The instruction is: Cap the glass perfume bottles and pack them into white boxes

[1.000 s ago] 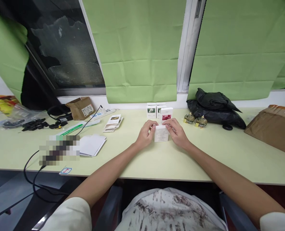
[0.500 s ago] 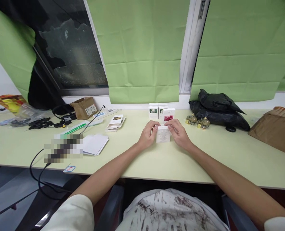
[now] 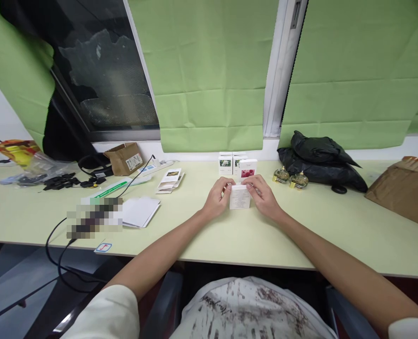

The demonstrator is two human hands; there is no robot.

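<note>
Cardboard is what the small white box appears to be made of, so it is judged light, fairly stiff along its edges and easily dented on its broad faces. It is held upright on the pale green table, just in front of three similar boxes standing by the window sill. The left hand is curled against its left side and the right hand against its right, the fingertips of both pinching at the top edge, where a flap seems to be worked; the exact finger contact is too small to be made out. A grip at the side edges or corners is judged safest. Two small gold-capped bottles stand to the right of the box, well apart from it.
</note>
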